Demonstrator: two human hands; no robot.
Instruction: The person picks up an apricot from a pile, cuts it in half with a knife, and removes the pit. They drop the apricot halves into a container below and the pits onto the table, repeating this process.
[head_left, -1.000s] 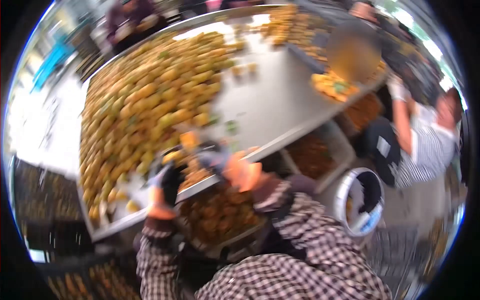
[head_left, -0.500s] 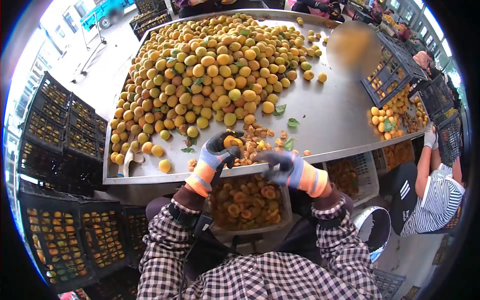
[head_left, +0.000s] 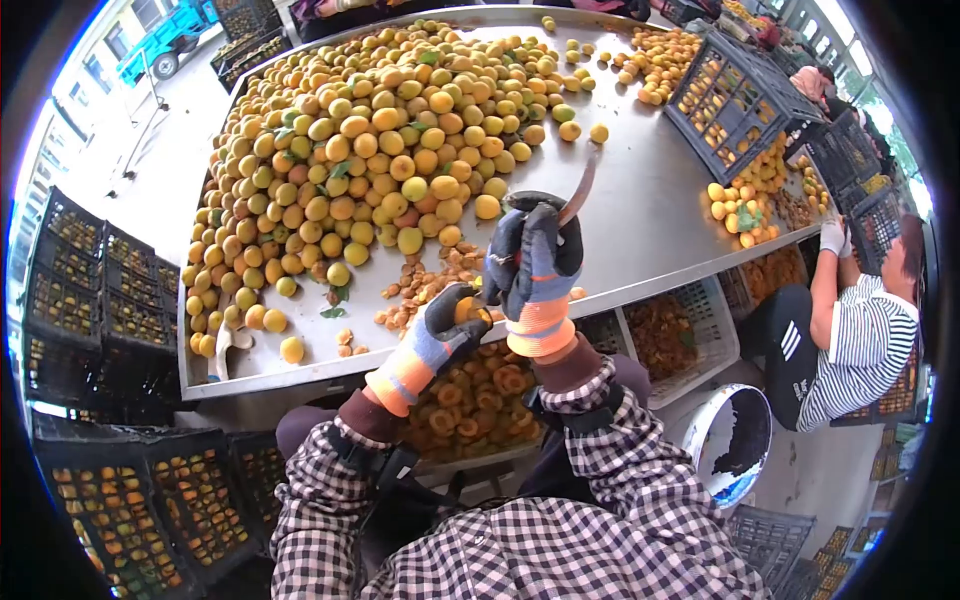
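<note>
My left hand (head_left: 440, 335), in a black, grey and orange glove, pinches a cut apricot (head_left: 472, 311) at the table's near edge. Just right of it and slightly higher is my right hand (head_left: 537, 262), gloved alike. Its fingers are wrapped round a knife, whose thin curved blade (head_left: 581, 186) points up and away; the grip is hidden by the glove. Small brown apricot stones (head_left: 425, 285) lie on the metal table (head_left: 630, 215) behind my left hand. Beneath the table edge, a crate of apricot halves (head_left: 470, 400) sits partly covered by my forearms.
A large heap of whole apricots (head_left: 370, 150) covers the table's left and middle. A tilted black crate (head_left: 735, 105) spills apricots at the right. Stacked crates (head_left: 150, 510) stand left. A white bucket (head_left: 735, 440) is by my right side; a person in a striped shirt (head_left: 860, 350) sits beyond.
My right hand, blurred before, has moved up and left to beside my left hand, and the knife blade now shows. My left hand still holds the apricot. The whole view has shifted.
</note>
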